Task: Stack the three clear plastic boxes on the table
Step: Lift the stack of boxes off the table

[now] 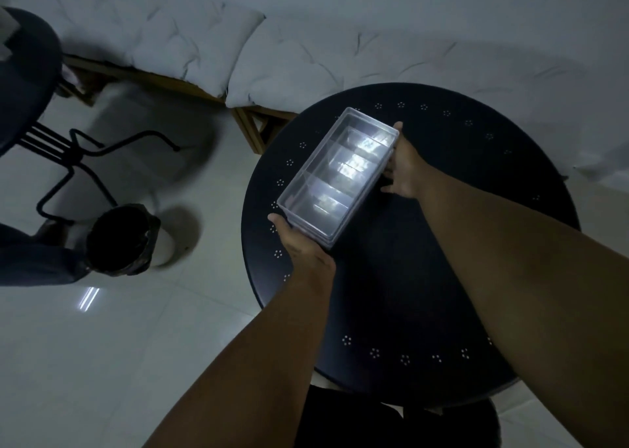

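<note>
While clasped at both short ends, left hand (pixel 299 240) near, right hand (pixel 403 170) far: boxes (pixel 337 175) on desk (pixel 442 277) likely light, stiff, slick; lift by ends.

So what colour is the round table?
Dark navy, nearly black, table with rings of tiny dots near its edge, seen in the head view.
</note>
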Demonstrator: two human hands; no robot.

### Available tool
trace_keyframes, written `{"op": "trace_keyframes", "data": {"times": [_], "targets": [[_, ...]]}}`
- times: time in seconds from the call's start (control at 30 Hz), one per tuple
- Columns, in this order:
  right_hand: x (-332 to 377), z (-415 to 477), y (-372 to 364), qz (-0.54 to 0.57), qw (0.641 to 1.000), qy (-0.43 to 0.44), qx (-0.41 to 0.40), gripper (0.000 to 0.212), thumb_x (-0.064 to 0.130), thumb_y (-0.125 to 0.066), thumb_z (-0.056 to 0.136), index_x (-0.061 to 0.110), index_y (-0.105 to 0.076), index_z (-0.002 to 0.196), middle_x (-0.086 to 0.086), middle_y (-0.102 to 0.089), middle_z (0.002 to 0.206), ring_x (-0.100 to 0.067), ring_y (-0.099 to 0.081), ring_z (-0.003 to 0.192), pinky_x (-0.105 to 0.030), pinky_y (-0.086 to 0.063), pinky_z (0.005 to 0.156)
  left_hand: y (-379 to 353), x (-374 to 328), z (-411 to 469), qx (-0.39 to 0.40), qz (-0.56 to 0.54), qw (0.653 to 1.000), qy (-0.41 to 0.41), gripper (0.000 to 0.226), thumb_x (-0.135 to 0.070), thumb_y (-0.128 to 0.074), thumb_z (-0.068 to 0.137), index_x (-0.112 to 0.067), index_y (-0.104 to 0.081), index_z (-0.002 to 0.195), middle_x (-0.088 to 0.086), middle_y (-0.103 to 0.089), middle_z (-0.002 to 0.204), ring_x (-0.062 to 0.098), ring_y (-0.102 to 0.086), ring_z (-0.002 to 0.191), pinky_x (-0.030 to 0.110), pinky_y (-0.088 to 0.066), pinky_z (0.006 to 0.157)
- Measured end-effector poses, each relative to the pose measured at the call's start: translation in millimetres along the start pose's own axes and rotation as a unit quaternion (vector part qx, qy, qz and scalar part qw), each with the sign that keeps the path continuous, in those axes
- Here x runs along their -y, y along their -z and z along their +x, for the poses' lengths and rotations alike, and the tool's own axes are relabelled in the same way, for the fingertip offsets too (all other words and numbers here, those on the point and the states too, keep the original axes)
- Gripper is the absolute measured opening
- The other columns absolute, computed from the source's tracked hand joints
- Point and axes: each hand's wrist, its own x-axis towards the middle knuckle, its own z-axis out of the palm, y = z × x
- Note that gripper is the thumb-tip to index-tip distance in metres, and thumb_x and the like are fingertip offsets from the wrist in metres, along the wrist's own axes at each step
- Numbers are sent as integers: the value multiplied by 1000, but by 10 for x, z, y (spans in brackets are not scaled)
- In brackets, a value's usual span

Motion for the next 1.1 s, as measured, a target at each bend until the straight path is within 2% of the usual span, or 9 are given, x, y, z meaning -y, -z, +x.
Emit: {"op": "trace_keyframes", "data": {"times": [0.2, 0.3, 0.37, 0.43, 0.5, 0.73, 0.87, 0.97, 1.1], "targets": [[-123, -12, 74, -1, 1000, 3, 16, 70, 76, -35, 87, 32, -55, 137, 0, -52, 148, -23, -42, 139, -49, -27, 116, 59, -22, 155, 41, 44, 992, -109, 43, -54, -36, 97, -25, -69, 101, -1, -72, 101, 31, -62, 114, 52, -44, 111], [-191, -104, 80, 9, 1000, 10, -7, 46, 61, -44, 88, 32, -63, 119, 5, -65, 116, -21, -55, 121, -33, -42, 84, 65, -84, 233, 65, 67, 989, -112, 45, -55, -35, 98, -28, -71, 102, 1, -73, 103, 33, -62, 116, 54, -43, 111], [-226, -177, 107, 17, 999, 19, -22, 40, 56, -45, 88, 33, -64, 115, 6, -67, 110, -18, -58, 114, -30, -41, 74, 39, -108, 274, 80, 81, 989, -100, 53, -57, -35, 97, -23, -67, 122, 8, -69, 122, 35, -59, 122, 56, -41, 112], [-257, -223, 159, 29, 998, 30, -36, 37, 55, -45, 88, 35, -64, 112, 8, -67, 110, -17, -59, 112, -33, -40, 85, 13, -126, 340, 92, 107, 985, -98, 55, -58, -35, 96, -23, -64, 127, 10, -67, 128, 35, -59, 122, 57, -42, 111], [-286, -255, 246, 41, 997, 38, -53, 36, 56, -45, 87, 35, -64, 109, 8, -67, 108, -15, -59, 106, -36, -37, 94, -36, -133, 406, 116, 134, 980, -96, 51, -60, -34, 95, -29, -71, 113, 6, -69, 123, 34, -62, 119, 58, -43, 109], [-346, -266, 496, 112, 988, 42, -100, 32, 56, -43, 90, 34, -63, 102, 8, -65, 104, -17, -57, 105, -40, -34, 105, -450, -327, 639, 179, 222, 956, -75, 51, -62, -39, 93, -31, -79, 91, -1, -82, 92, 33, -67, 112, 56, -54, 97], [-267, -249, 607, 156, 978, 57, -126, 30, 55, -41, 93, 34, -62, 97, 5, -64, 107, -18, -55, 109, -38, -34, 106, -886, -456, 811, 236, 277, 930, -56, 54, -63, -39, 92, -32, -82, 84, -1, -82, 92, 29, -72, 102, 52, -60, 86], [-149, -185, 724, 183, 970, 67, -146, 32, 55, -42, 93, 32, -62, 100, 3, -62, 112, -21, -54, 114, -38, -33, 106, -1322, -514, 933, 257, 281, 924, -31, 51, -60, -42, 93, -25, -80, 93, 6, -79, 104, 34, -68, 110, 58, -54, 96], [31, -67, 844, 219, 955, 90, -180, 49, 56, -39, 94, 26, -56, 128, -8, -53, 144, -29, -46, 135, -42, -29, 115, -1873, -517, 1100, 297, 292, 909, 3, 54, -55, -47, 93, -16, -69, 123, 15, -65, 133, 38, -60, 123, 61, -45, 106]]}}
